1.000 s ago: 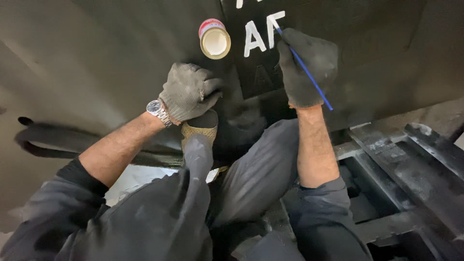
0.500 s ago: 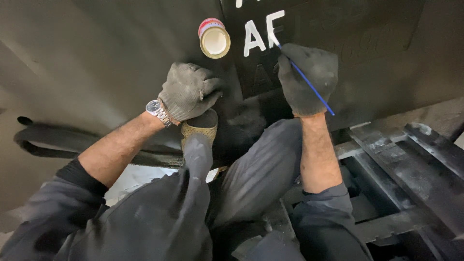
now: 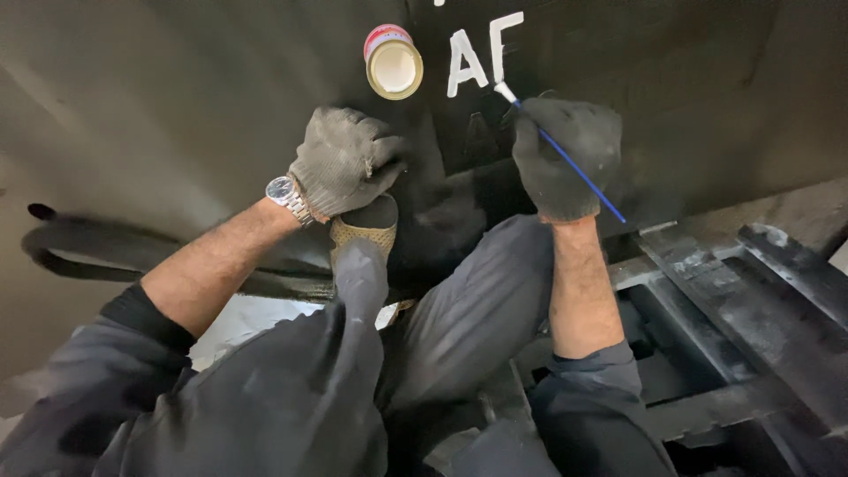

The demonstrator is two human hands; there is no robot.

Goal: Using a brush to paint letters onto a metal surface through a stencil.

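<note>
Lettering Painted White on a Dark Panel

Gripping a thin blue-handled brush (image 3: pixel 565 155), the gloved right hand (image 3: pixel 561 159) is closed around its shaft; the long axis slants up-left, the white tip touching the dark metal panel (image 3: pixel 689 79) just below the white letters (image 3: pixel 484 55); the gloved left hand (image 3: pixel 340 163) is pressed loosely curled against the panel, holding nothing, below a small paint can (image 3: pixel 393 62).

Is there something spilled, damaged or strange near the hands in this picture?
Nothing looks spilled or damaged. The small paint can sits open beside the white letters, the right hand holds the thin blue brush, and the left hand rests on the dark panel.
</note>
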